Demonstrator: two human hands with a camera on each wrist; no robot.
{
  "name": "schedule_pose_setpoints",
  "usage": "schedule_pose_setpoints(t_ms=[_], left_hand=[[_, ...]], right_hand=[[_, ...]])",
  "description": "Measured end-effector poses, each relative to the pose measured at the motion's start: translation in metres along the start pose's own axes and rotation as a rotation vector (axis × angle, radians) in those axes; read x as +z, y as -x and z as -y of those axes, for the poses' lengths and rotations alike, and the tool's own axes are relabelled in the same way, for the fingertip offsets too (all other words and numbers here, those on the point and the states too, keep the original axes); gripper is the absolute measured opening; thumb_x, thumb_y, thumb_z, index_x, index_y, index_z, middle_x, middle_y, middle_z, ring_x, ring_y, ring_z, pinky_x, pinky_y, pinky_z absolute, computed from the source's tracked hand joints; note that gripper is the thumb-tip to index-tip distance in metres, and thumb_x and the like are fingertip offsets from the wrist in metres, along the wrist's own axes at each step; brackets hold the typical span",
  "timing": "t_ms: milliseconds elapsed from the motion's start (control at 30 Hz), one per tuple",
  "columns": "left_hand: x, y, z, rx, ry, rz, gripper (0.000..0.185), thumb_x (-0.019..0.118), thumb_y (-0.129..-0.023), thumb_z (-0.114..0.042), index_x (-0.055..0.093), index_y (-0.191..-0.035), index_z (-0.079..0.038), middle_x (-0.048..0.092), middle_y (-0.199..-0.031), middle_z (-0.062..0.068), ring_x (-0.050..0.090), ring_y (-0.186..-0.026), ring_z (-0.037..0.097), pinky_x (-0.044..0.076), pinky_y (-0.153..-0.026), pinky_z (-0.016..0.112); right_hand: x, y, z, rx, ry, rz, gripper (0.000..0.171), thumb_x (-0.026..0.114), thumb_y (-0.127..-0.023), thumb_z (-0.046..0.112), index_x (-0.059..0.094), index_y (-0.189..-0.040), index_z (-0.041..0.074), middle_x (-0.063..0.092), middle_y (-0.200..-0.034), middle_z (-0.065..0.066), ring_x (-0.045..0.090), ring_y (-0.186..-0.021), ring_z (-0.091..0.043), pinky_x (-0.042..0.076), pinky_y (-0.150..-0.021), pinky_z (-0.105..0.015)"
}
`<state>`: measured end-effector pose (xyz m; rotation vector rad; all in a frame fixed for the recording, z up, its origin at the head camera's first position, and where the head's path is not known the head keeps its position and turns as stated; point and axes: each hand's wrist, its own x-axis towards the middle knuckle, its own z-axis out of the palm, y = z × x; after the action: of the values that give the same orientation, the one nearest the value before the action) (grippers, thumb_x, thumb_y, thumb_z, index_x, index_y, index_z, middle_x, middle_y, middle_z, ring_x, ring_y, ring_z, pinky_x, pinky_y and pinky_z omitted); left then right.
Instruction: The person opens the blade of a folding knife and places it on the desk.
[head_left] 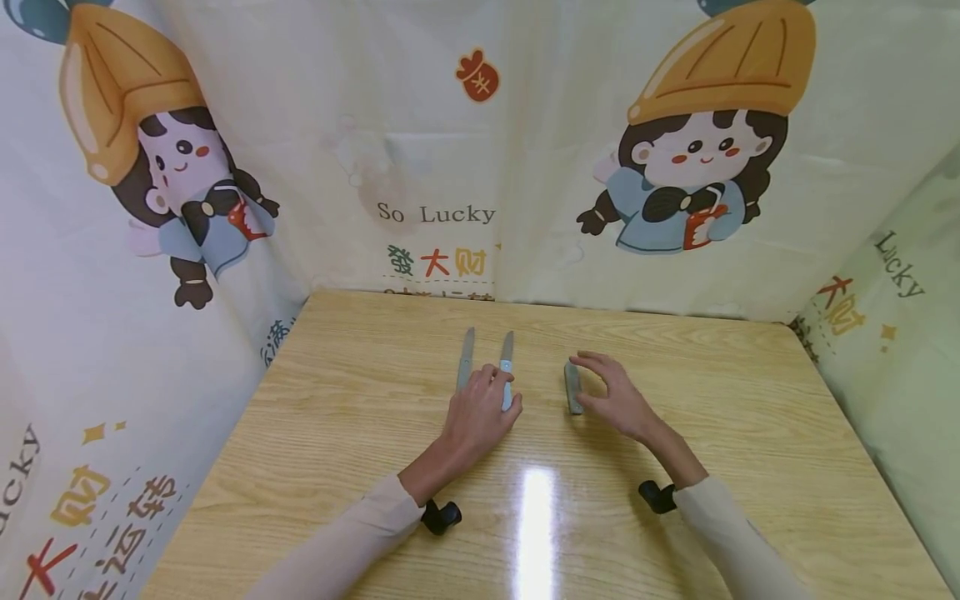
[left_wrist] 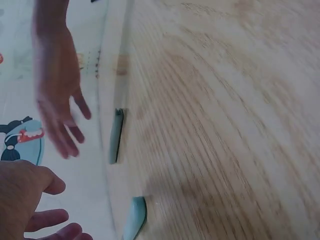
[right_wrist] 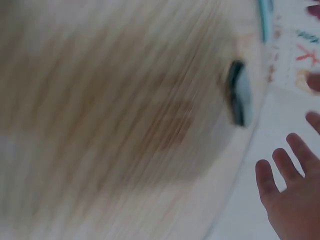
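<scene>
Two knives lie side by side, blades pointing to the far edge. My left hand (head_left: pixel 482 410) hovers over the handle of the light blue knife (head_left: pixel 507 365), its fingers loosely bent; the left wrist view has thumb and fingers spread beside that handle (left_wrist: pixel 134 217). Just left of this hand is the grey-green-handled knife (head_left: pixel 466 358), its handle's lower end hidden. On the right, my right hand (head_left: pixel 618 402) is spread around a short grey-green bar (head_left: pixel 573 388), with thumb and fingertips close to its ends. A notch shows in one end of the bar (left_wrist: pixel 116 136).
A wooden table (head_left: pixel 345 417) carries everything, with a bright light reflection (head_left: pixel 536 533) near its front. Printed cloth (head_left: pixel 540 167) hangs along the back and both sides. Each wrist wears a small black camera (head_left: pixel 441 517).
</scene>
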<state>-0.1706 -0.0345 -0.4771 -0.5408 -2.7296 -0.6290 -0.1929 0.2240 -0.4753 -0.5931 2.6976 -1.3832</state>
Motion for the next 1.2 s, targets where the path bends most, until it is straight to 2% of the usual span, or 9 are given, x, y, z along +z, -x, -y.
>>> schedule_pose_setpoints(t_ms=[133, 267, 367, 533, 767, 1067, 1200], left_hand=[[0.001, 0.002, 0.001, 0.012, 0.014, -0.010, 0.024, 0.071, -0.096, -0.025, 0.072, -0.113, -0.008, 0.065, -0.109, 0.008, 0.064, -0.088, 0.021, 0.054, -0.056, 0.032], [0.003, 0.005, 0.001, 0.027, 0.019, -0.005, 0.024, 0.071, -0.096, -0.026, 0.072, -0.112, -0.008, 0.065, -0.109, 0.008, 0.064, -0.087, 0.020, 0.054, -0.058, 0.031], [0.004, 0.006, 0.000, 0.035, 0.006, 0.003, 0.025, 0.070, -0.096, -0.027, 0.071, -0.112, -0.008, 0.065, -0.107, 0.007, 0.064, -0.086, 0.020, 0.054, -0.062, 0.031], [0.006, 0.007, -0.004, 0.049, -0.023, -0.008, 0.025, 0.070, -0.096, -0.028, 0.072, -0.111, -0.009, 0.067, -0.101, 0.005, 0.065, -0.084, 0.020, 0.055, -0.068, 0.032], [0.007, 0.009, -0.006, 0.045, -0.009, 0.001, 0.024, 0.071, -0.095, -0.029, 0.073, -0.109, -0.009, 0.068, -0.098, 0.003, 0.065, -0.082, 0.018, 0.054, -0.067, 0.032], [0.009, 0.012, -0.009, 0.001, 0.095, 0.033, 0.023, 0.069, -0.097, -0.024, 0.071, -0.111, -0.007, 0.068, -0.102, 0.004, 0.065, -0.087, 0.018, 0.054, -0.066, 0.029], [0.008, 0.013, -0.011, -0.007, 0.127, 0.056, 0.025, 0.067, -0.099, -0.024, 0.070, -0.115, -0.006, 0.067, -0.106, 0.004, 0.065, -0.092, 0.018, 0.055, -0.071, 0.030]], right_hand=[[0.000, -0.007, -0.008, -0.018, 0.170, 0.132, 0.075, 0.076, -0.087, 0.004, 0.039, -0.152, -0.004, 0.023, -0.160, -0.028, 0.017, -0.143, -0.053, 0.022, -0.104, -0.076], [0.003, -0.013, -0.014, 0.009, 0.216, 0.209, 0.090, 0.080, -0.079, 0.007, 0.033, -0.156, -0.003, 0.017, -0.161, -0.030, 0.015, -0.143, -0.055, 0.021, -0.103, -0.078], [0.004, -0.016, -0.018, 0.025, 0.231, 0.232, 0.097, 0.081, -0.076, 0.009, 0.029, -0.158, -0.002, 0.015, -0.162, -0.031, 0.014, -0.143, -0.056, 0.018, -0.103, -0.079], [0.006, -0.019, -0.023, 0.037, 0.270, 0.236, 0.103, 0.082, -0.074, 0.015, 0.026, -0.159, 0.002, 0.018, -0.162, -0.028, 0.016, -0.141, -0.056, 0.016, -0.100, -0.081], [0.006, -0.019, -0.025, 0.055, 0.253, 0.208, 0.103, 0.083, -0.073, 0.017, 0.028, -0.159, 0.002, 0.031, -0.157, -0.025, 0.023, -0.136, -0.053, 0.020, -0.100, -0.078], [0.007, -0.016, -0.029, 0.054, 0.216, 0.151, 0.110, 0.086, -0.073, 0.016, 0.021, -0.161, 0.007, 0.034, -0.156, -0.021, 0.024, -0.136, -0.049, 0.022, -0.102, -0.073], [0.008, -0.015, -0.026, 0.033, 0.195, 0.125, 0.112, 0.088, -0.073, 0.015, 0.020, -0.161, 0.006, 0.034, -0.156, -0.021, 0.024, -0.137, -0.048, 0.024, -0.102, -0.074]])
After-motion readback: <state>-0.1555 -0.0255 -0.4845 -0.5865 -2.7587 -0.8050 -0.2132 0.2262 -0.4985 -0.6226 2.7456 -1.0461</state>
